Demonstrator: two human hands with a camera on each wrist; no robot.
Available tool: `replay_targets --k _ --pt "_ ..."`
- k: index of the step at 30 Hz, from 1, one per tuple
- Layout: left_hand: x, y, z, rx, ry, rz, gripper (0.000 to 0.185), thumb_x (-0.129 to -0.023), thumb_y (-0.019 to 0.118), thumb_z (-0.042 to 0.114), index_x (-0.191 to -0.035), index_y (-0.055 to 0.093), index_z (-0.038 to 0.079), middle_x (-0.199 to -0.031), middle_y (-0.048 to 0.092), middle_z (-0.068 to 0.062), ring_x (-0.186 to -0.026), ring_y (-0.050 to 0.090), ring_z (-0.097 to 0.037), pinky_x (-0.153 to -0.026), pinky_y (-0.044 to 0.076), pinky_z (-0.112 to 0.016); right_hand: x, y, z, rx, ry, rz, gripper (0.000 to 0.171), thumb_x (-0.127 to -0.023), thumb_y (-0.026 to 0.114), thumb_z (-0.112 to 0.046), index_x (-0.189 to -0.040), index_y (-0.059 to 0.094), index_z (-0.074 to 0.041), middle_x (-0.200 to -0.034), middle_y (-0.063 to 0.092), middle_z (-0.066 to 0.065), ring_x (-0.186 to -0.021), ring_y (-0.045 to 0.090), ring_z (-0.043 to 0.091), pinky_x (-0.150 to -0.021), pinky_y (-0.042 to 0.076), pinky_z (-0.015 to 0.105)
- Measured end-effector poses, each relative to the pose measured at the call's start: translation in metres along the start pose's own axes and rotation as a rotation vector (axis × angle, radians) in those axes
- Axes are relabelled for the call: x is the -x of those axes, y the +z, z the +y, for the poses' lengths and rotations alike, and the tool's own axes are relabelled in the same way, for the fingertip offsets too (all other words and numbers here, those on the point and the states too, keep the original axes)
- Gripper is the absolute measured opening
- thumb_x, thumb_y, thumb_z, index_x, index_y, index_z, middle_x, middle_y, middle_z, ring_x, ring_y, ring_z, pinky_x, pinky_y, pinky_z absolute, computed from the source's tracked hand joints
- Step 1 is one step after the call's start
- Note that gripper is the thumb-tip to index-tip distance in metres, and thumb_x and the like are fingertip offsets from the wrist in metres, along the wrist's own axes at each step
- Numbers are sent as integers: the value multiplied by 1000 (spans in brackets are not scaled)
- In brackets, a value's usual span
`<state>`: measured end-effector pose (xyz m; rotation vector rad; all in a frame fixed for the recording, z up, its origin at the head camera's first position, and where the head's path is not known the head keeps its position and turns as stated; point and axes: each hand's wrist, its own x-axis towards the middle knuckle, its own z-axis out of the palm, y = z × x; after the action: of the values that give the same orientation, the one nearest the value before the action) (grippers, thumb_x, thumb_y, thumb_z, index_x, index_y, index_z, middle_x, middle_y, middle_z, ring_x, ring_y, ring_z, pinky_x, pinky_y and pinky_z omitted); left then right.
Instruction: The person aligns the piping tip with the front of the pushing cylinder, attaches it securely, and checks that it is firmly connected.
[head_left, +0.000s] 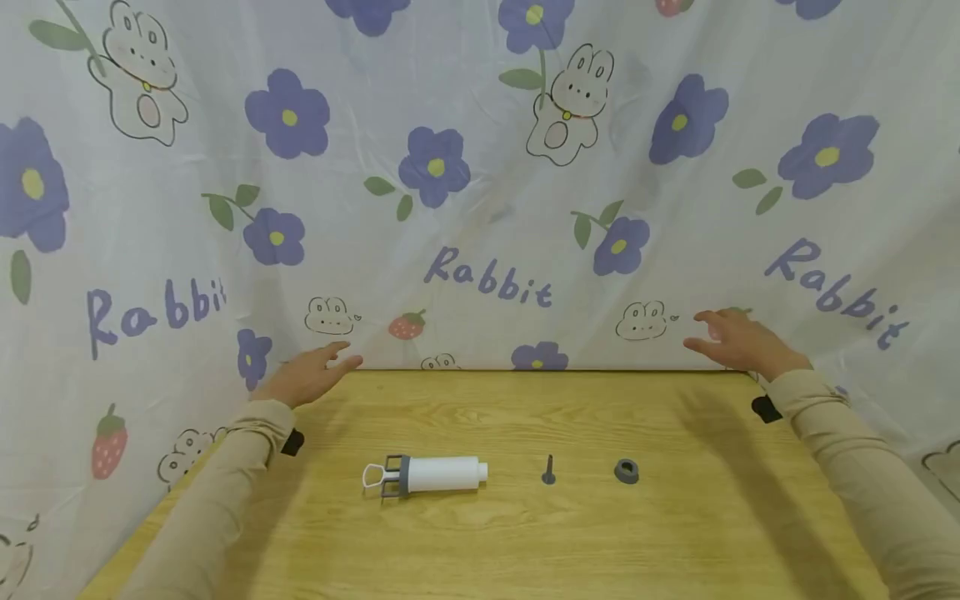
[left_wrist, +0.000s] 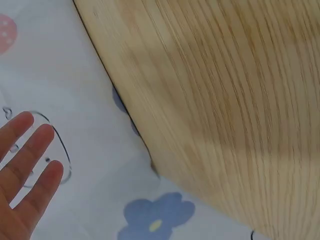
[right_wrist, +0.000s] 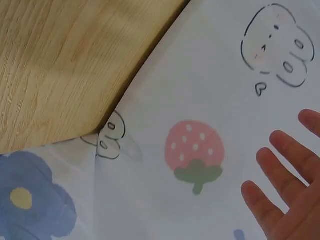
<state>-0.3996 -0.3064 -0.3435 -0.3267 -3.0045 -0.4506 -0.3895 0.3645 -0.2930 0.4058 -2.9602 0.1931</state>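
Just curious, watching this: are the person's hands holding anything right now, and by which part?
Nothing is held. The left hand and right hand hover open at the table's far edge, away from the white tube.

A pale wooden table [head_left: 525, 533] with visible grain stands against a white cloth [head_left: 480, 167] hung as a backdrop, printed with purple flowers, rabbits, strawberries and the word "Rabbit". Soft shadows cross the tabletop.
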Motion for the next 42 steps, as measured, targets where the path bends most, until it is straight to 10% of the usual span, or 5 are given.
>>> replay_targets --k 42 --pt "16 48 123 338 230 -265 66 -74 61 58 -131 39 33 -118 59 -1 -109 54 -17 -88 44 -40 47 73 -29 -266 -111 -296 49 -82 61 -43 -113 54 -6 -97 63 8 -87 59 21 -70 47 36"
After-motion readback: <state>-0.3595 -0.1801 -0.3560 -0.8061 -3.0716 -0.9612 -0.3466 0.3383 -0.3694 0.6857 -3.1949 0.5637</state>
